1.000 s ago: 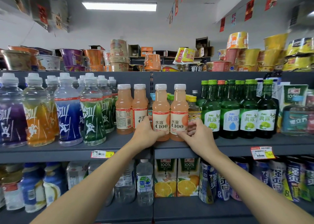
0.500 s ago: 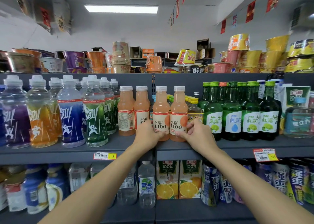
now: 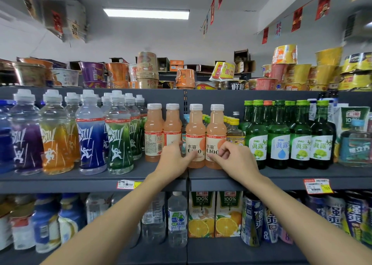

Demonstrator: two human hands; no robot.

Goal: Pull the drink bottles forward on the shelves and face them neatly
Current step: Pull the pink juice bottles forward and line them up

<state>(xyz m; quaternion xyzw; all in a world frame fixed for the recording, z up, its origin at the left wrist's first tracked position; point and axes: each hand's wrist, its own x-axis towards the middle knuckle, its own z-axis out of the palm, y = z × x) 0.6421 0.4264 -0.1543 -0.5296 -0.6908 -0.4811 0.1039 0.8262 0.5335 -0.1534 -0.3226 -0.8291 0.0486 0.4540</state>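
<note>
Two peach C100 bottles stand at the front of the middle shelf (image 3: 281,176), labels facing me. My left hand (image 3: 174,160) wraps the lower part of the left C100 bottle (image 3: 195,128). My right hand (image 3: 235,160) pinches the lower label of the right C100 bottle (image 3: 216,128). Two more peach bottles (image 3: 154,132) stand further back to the left, one showing its back label. Small yellow-capped bottles (image 3: 234,131) sit behind, partly hidden.
Coloured sports-drink bottles (image 3: 91,132) fill the left of the shelf; green soju bottles (image 3: 279,136) fill the right. Noodle cups (image 3: 147,71) crowd the top shelf. Orange juice cartons (image 3: 215,214), water bottles and cans stand on the lower shelf.
Both hands stay on the two front C100 bottles. The right hand's fingers have shifted onto the right bottle's label. The view has tilted slightly upward.
</note>
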